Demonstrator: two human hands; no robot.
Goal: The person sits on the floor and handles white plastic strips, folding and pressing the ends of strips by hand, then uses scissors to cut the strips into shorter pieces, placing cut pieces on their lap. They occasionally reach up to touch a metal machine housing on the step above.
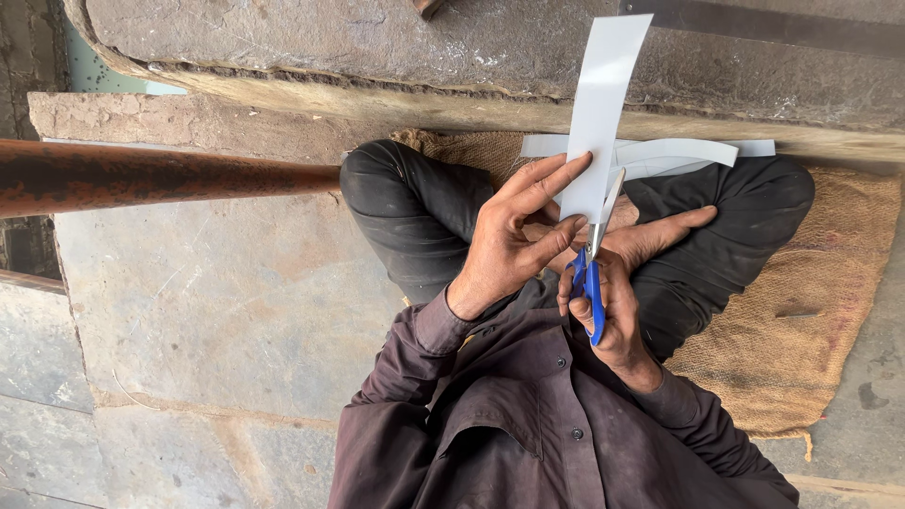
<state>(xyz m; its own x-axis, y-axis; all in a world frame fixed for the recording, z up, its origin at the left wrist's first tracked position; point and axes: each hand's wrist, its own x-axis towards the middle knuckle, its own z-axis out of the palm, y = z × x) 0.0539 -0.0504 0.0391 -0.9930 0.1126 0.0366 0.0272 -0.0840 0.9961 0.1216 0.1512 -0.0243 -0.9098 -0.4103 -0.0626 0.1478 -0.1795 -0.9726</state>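
Pinching a long white paper strip [601,104] between thumb and fingers, the left hand [514,240] holds it upright and taut, so that its lower edge meets the blades. The right hand [617,302] is clenched through the blue handles of a pair of scissors [594,250], whose silver blades point up along the strip's right edge, parted a little with the paper between them. Holding the strip just beside the blades likely keeps it from flopping while it is cut.

Beyond the hands, the person sits cross-legged in dark trousers on a burlap mat [801,320], which covers the stone floor [217,292]. More white strips [679,151] lie curled on the far knee, near a stone step [377,47], probably laid there within easy reach. A rusty pipe [160,174] crosses from the left and ends against the left knee.

The top of the held strip bends away, and how far the blades have bitten in is hard to make out, since the fingers cover the joint. The right thumb is hidden inside a handle loop, and the pipe's far end is cut off by the frame.
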